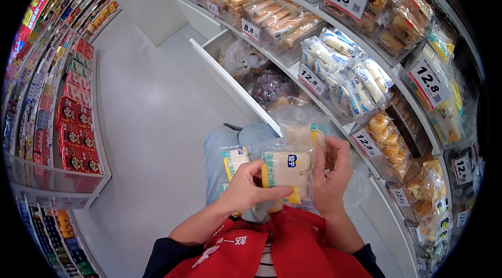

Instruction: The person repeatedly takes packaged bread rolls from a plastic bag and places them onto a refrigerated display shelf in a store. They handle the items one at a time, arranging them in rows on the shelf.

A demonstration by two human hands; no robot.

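Note:
My left hand [246, 186] is closed on a clear packet of sliced bread [285, 168] with yellow corners and a dark blue mark, its thumb lying across the lower front. The fingers of my right hand [334, 176] curl at the packet's right edge. Behind it and a little higher, a second bread packet [302, 134] shows partly, close to my right fingertips. More such packets [235, 160] rest on my lap, left of my left hand, partly covered by it.
An open white drawer [235, 87] with bagged goods inside stands ahead. Above it are shelves of wrapped pastries [280, 16], white wrapped rolls [348, 74] and round buns [387, 137], fronted by price tags. Across the grey floor [146, 121], a left shelf holds red packages [76, 137].

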